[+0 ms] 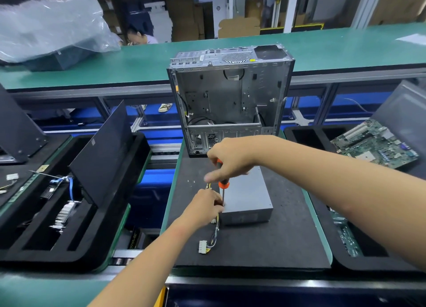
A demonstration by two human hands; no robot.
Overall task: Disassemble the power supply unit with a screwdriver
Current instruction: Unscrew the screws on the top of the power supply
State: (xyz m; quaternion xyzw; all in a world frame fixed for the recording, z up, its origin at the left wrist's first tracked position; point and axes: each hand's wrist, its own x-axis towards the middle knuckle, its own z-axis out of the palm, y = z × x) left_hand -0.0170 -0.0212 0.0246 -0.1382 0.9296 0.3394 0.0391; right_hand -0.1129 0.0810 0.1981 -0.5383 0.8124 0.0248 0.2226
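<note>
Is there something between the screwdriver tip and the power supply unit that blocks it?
Nothing visible blocks it. The right hand holds the screwdriver upright, its shaft running down to the left edge of the power supply unit. The left hand rests beside that spot.

One gray box (pixel 247 194) sits in the middle. One screwdriver (pixel 223 184) stands on it. Two hands: left (pixel 204 206), right (pixel 231 158). One open case (pixel 230 94) at 12 o'clock. One green board (pixel 378 145) at 3 o'clock. One white plug (pixel 202 246) at 6 o'clock.

Both forearms are bare to the frame edge; the left hand (pixel 204 205) and right hand (pixel 232 156) are ungloved.
</note>
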